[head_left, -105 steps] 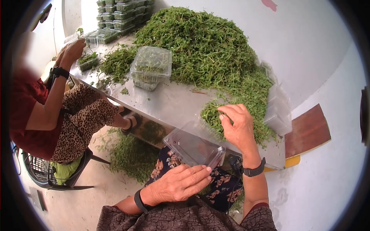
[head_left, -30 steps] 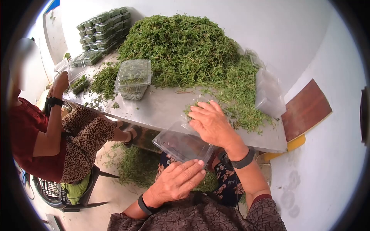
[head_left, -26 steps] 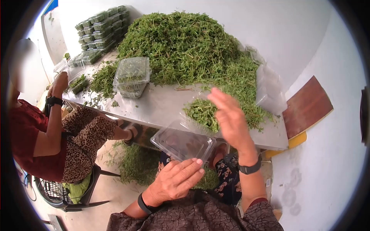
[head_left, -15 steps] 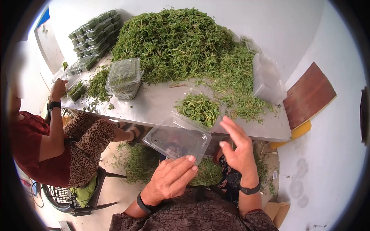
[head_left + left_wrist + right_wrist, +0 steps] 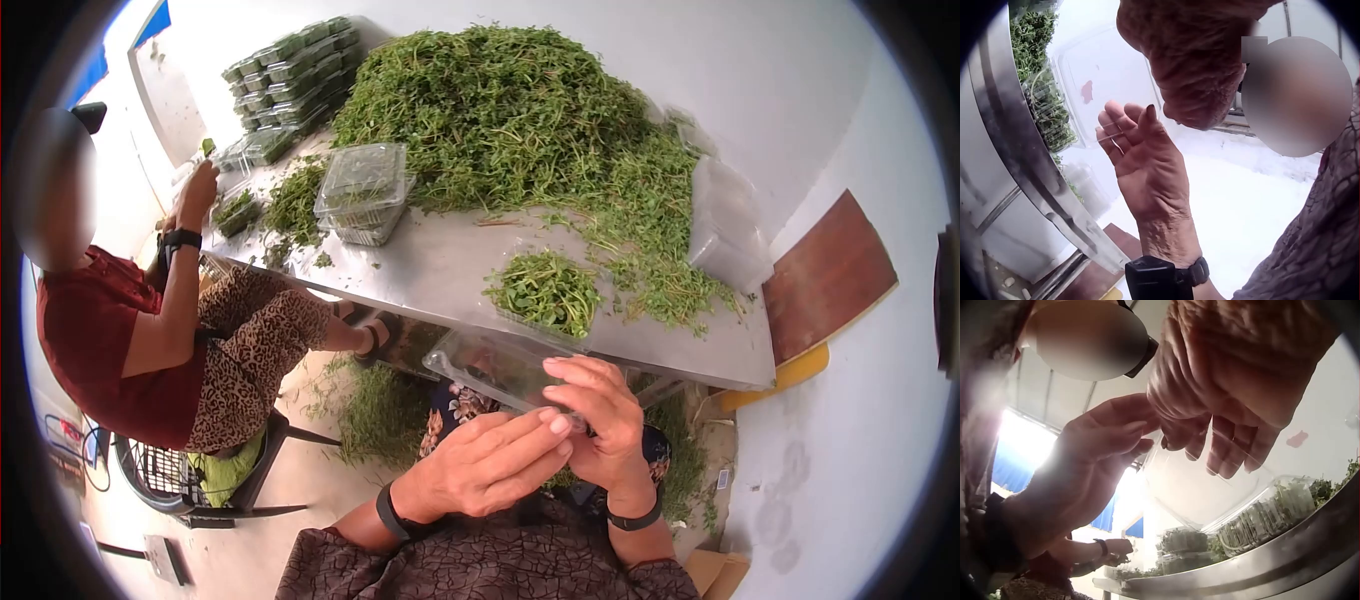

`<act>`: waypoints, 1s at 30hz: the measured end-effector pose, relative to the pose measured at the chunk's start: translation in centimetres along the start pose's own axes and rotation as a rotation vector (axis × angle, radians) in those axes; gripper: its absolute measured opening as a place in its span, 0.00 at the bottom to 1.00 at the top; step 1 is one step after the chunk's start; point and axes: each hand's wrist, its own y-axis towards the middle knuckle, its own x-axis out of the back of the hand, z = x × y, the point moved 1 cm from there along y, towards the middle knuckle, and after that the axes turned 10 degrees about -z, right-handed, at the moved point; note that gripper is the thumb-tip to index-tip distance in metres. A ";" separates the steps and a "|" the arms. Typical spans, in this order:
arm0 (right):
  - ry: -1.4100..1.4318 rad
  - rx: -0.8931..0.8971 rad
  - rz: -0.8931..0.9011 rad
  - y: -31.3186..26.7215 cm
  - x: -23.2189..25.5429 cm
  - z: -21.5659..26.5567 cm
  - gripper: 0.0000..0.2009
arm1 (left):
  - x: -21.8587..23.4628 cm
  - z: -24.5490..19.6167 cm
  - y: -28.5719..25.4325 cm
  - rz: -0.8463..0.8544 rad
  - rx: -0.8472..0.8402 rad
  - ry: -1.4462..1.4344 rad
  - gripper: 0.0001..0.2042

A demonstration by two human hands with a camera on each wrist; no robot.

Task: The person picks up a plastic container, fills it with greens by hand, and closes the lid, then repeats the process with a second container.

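Observation:
A clear plastic clamshell box lies at the table's front edge, its base heaped with leafy greens. Its unfolded lid reaches out over the lap, tilted. My left hand pinches the lid's near edge, its fingers laid along the outside. Beside it my right hand has come to the lid's right corner, fingertips against the plastic. The left wrist view has the right palm facing the camera, fingers loosely extended at the lid's rim. In the right wrist view the left thumb and fingers meet near the right hand.
A large heap of greens covers the back of the metal table. Filled boxes stand left of it, with a taller stack behind. Nested empty boxes lie at right. Another person sits at left.
My right hand has left the greens, swung back toward me and come to the lid's right corner. The left hand has kept its hold; the lid now looks more tilted up.

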 end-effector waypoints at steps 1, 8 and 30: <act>0.003 0.006 0.009 0.1 0.0 -0.1 0.11 | 0.2 0.2 -0.3 -0.007 0.005 0.008 0.16; 0.043 -0.021 0.031 -0.1 0.0 -0.6 0.15 | 1.4 2.3 -3.6 -0.341 0.279 0.177 0.18; -0.122 -0.071 0.160 1.6 -0.4 -0.1 0.16 | -3.4 9.2 -5.3 -0.432 0.890 -0.543 0.44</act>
